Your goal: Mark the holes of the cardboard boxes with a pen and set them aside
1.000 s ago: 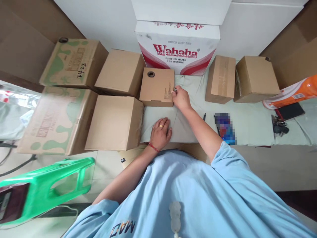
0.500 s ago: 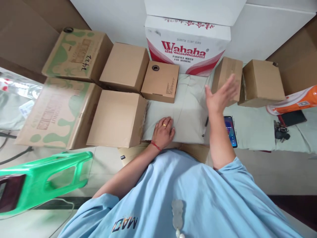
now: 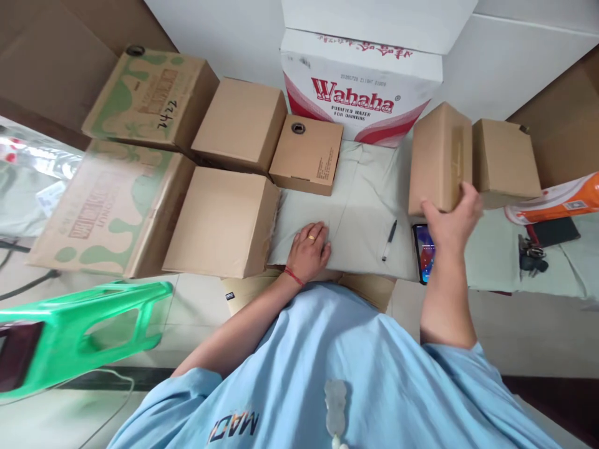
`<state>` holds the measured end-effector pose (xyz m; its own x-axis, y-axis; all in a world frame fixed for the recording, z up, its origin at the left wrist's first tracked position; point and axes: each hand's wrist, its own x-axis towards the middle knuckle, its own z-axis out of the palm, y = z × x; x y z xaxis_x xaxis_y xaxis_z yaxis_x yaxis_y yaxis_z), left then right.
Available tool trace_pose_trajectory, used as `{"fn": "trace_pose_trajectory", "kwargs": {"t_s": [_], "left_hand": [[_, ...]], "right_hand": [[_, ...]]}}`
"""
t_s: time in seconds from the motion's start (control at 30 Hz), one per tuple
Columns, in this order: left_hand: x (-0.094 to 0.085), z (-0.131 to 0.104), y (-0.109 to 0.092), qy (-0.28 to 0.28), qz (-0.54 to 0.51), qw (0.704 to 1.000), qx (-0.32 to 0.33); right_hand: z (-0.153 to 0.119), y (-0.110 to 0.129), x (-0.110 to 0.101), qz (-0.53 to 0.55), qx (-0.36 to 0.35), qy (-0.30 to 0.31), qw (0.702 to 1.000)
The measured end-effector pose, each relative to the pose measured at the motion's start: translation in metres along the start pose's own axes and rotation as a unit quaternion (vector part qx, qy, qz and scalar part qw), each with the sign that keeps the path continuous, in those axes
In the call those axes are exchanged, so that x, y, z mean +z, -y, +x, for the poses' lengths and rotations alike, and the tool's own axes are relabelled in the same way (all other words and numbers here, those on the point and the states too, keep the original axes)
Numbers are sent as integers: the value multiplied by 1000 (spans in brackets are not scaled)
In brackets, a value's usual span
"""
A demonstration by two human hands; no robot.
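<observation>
My right hand (image 3: 453, 215) has its thumb and fingers around the near end of a taped brown cardboard box (image 3: 433, 156). Whether that box is lifted off the surface I cannot tell. Just right of it sits another brown box (image 3: 508, 159). A phone (image 3: 425, 252) with a lit screen lies below my right hand, partly covered by my wrist. My left hand (image 3: 306, 251), with a ring and a red string bracelet, lies palm down on the pale cloth (image 3: 353, 215), holding nothing. Between my hands is a black and white pen (image 3: 390, 240).
On the left stand several cartons, including a plain brown box (image 3: 213, 221), a green-printed carton (image 3: 105, 212) and a flat box (image 3: 306, 153). A white Wahaha carton (image 3: 360, 87) stands at the back. An orange-white package (image 3: 556, 199) and keys (image 3: 532, 257) lie right; a green stool (image 3: 103, 330) stands lower left.
My right hand has moved right and down from above the box and closed on its near end. The box has shifted and turned. My left hand has stayed in place.
</observation>
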<state>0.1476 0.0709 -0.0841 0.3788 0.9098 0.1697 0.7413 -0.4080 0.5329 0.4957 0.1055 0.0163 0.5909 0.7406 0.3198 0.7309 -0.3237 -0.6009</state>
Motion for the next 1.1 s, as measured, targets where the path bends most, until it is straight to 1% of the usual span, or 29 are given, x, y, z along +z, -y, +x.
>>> {"fn": "trace_pose_trajectory", "kwargs": {"t_s": [0.03, 0.07, 0.1, 0.13, 0.17, 0.23, 0.3, 0.33, 0.4, 0.5, 0.57, 0.6, 0.7, 0.77, 0.8, 0.83, 0.9, 0.93, 0.97, 1.0, 1.03, 1.07, 1.1], "left_hand": [[0, 0, 1, -4, -8, 1000, 1], [1, 0, 2, -7, -17, 1000, 1], [0, 0, 3, -10, -28, 1000, 3], [0, -1, 4, -13, -40, 999, 5], [-2, -1, 5, -16, -55, 998, 8], [-7, -4, 6, -18, -88, 996, 17], [-13, -9, 4, -14, -125, 992, 23], [-17, -13, 3, -11, -143, 989, 24], [-26, -21, -2, -2, -176, 984, 16], [-39, -36, -9, 6, -216, 976, -32], [-46, -45, -12, 5, -238, 967, -87], [-49, -49, -13, 4, -251, 961, -118], [-55, -55, -16, 10, -306, 929, -209], [-58, -55, -20, 21, -347, 902, -254], [-60, -53, -24, 32, -380, 881, -279], [-62, -51, -28, 44, -422, 852, -306], [-67, -45, -39, 62, -513, 779, -354], [-69, -41, -45, 63, -552, 743, -373], [-72, -36, -50, 57, -577, 718, -386], [-75, -32, -56, 46, -584, 708, -394], [-77, -28, -61, 33, -580, 708, -402], [-80, -24, -64, 20, -571, 711, -409], [-82, -20, -67, 8, -561, 717, -414]], "right_hand": [[-14, -8, -16, 59, -20, 0, 998], [-30, -16, -31, 132, -28, 19, 991], [-46, -21, -46, 216, -21, 48, 975], [-63, -24, -58, 289, 3, 92, 953], [-78, -25, -69, 334, 28, 148, 930], [-105, -19, -79, 370, 47, 239, 896], [-125, -5, -77, 349, 31, 301, 887], [-133, 2, -71, 326, 13, 320, 889], [-146, 17, -56, 277, -31, 334, 900], [-164, 31, -37, 215, -97, 304, 923], [-174, 33, -32, 177, -139, 278, 934], [-178, 32, -32, 161, -161, 274, 935], [-188, 25, -37, 141, -217, 297, 919], [-193, 21, -40, 136, -227, 316, 911], [-195, 21, -40, 130, -221, 320, 912], [-197, 22, -40, 120, -212, 321, 915], [-200, 27, -38, 97, -202, 335, 915], [-200, 30, -37, 87, -205, 349, 910], [-199, 32, -36, 83, -212, 365, 903], [-197, 33, -36, 85, -222, 380, 894], [-193, 32, -36, 92, -232, 387, 888], [-188, 29, -37, 100, -237, 378, 889], [-182, 23, -38, 101, -232, 348, 903]]}}
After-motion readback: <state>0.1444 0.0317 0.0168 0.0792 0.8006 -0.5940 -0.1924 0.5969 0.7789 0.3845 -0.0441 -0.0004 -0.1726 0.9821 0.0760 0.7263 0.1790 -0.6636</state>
